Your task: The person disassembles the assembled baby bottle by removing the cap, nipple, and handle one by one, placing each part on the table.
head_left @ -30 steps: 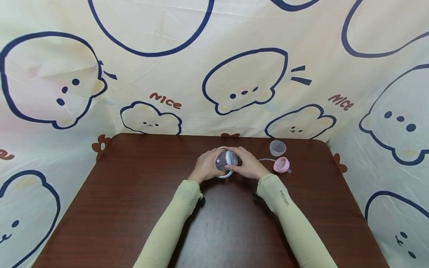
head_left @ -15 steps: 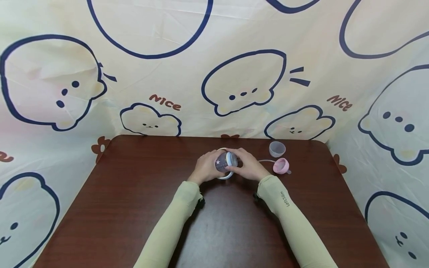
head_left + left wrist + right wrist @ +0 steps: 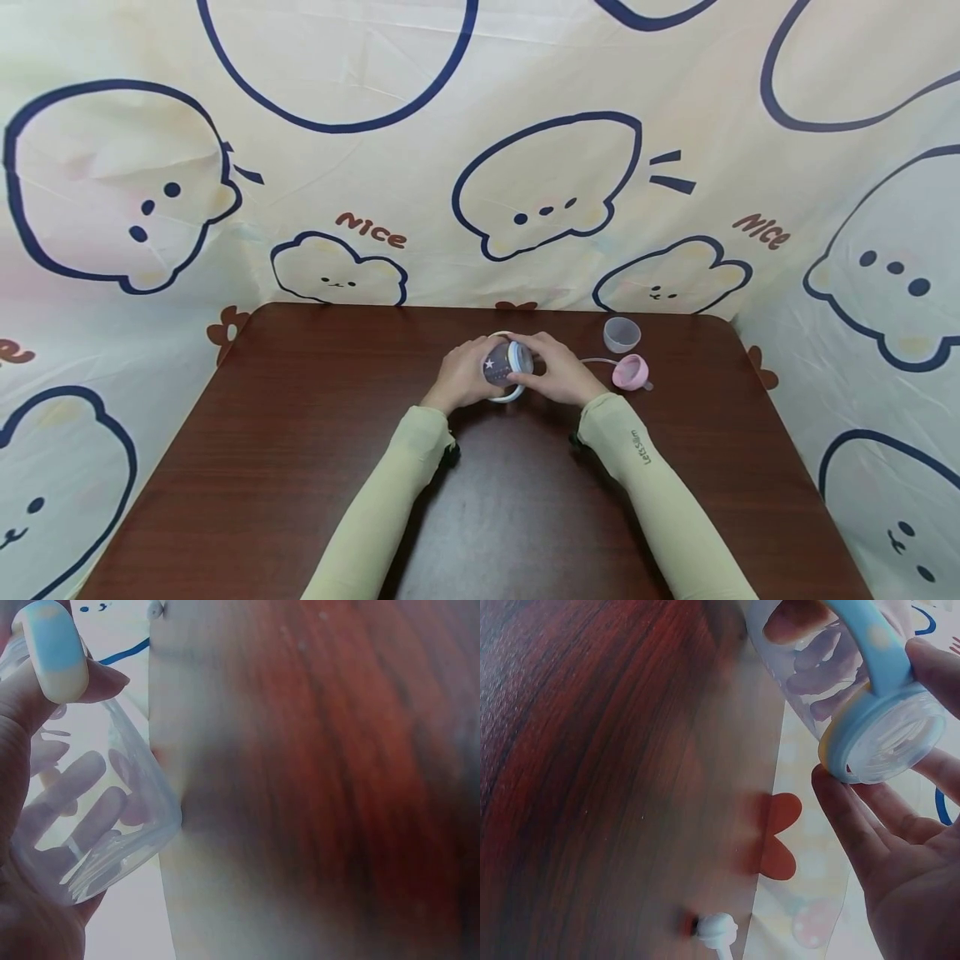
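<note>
A see-through baby bottle point(image 3: 497, 364) with a star print is tilted on its side above the far middle of the table. My left hand point(image 3: 461, 377) grips its body, and the fingers behind show through the clear wall in the left wrist view. Around the bottle's neck sits a light blue and cream collar point(image 3: 840, 746) with loop handles point(image 3: 56, 652). My right hand point(image 3: 561, 372) pinches this collar between thumb and fingers. In the right wrist view the uncovered mouth point(image 3: 898, 742) points toward the right palm.
Right of the hands, a pink bottle top point(image 3: 631, 372) lies on the brown table point(image 3: 300, 467), its thin straw point(image 3: 597, 360) running left. A white weighted straw end point(image 3: 718, 931) shows in the right wrist view. Behind stands a clear cap point(image 3: 622, 335), close to the patterned curtain point(image 3: 435, 275).
</note>
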Motion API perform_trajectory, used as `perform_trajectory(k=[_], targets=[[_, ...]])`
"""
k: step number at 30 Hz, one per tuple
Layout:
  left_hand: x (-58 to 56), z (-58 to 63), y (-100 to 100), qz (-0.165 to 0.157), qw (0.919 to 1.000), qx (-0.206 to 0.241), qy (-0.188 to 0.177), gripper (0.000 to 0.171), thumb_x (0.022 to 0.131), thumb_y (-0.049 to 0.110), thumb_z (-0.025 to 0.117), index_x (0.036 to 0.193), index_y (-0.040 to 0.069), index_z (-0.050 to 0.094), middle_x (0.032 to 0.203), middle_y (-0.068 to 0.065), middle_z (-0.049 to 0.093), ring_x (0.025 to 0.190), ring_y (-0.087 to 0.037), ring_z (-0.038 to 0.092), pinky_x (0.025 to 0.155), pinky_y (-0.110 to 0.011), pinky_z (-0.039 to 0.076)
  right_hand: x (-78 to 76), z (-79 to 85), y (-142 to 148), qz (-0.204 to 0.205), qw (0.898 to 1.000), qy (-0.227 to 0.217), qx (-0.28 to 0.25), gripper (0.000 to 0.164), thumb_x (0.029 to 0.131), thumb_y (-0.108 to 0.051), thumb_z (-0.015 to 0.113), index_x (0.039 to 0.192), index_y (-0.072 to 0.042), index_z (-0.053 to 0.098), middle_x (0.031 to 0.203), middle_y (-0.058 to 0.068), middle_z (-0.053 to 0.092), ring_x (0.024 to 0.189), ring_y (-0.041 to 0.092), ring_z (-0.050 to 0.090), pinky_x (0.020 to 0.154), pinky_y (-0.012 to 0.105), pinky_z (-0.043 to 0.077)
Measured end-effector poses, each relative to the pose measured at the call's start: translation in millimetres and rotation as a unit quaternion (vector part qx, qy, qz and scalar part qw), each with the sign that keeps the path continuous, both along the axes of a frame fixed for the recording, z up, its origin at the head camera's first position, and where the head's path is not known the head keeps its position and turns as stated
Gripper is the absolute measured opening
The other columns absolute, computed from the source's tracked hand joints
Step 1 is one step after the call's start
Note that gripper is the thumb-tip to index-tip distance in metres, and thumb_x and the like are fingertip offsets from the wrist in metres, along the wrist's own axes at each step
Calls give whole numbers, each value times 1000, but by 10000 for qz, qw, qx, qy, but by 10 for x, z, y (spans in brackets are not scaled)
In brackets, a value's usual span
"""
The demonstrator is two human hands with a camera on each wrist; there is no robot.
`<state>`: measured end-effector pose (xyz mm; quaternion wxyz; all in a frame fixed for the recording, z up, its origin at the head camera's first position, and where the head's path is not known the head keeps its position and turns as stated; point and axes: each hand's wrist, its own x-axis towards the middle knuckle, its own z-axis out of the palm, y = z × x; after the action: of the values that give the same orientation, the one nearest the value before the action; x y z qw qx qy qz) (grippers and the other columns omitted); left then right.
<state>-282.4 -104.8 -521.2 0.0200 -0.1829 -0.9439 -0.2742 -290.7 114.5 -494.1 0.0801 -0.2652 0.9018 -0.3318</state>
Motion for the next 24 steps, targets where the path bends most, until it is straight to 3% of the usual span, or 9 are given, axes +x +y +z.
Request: perform_trajectory(k=[24], targets=[[-12, 11, 16, -22, 9998, -171, -68, 84, 68, 36, 95, 142, 24, 56, 125, -2, 66, 108, -24, 61, 95, -51, 52, -8, -8, 35, 52, 9999, -55, -81, 73, 90, -41, 80, 155, -27, 49, 129, 6, 57, 120, 24, 61, 104, 48, 52]])
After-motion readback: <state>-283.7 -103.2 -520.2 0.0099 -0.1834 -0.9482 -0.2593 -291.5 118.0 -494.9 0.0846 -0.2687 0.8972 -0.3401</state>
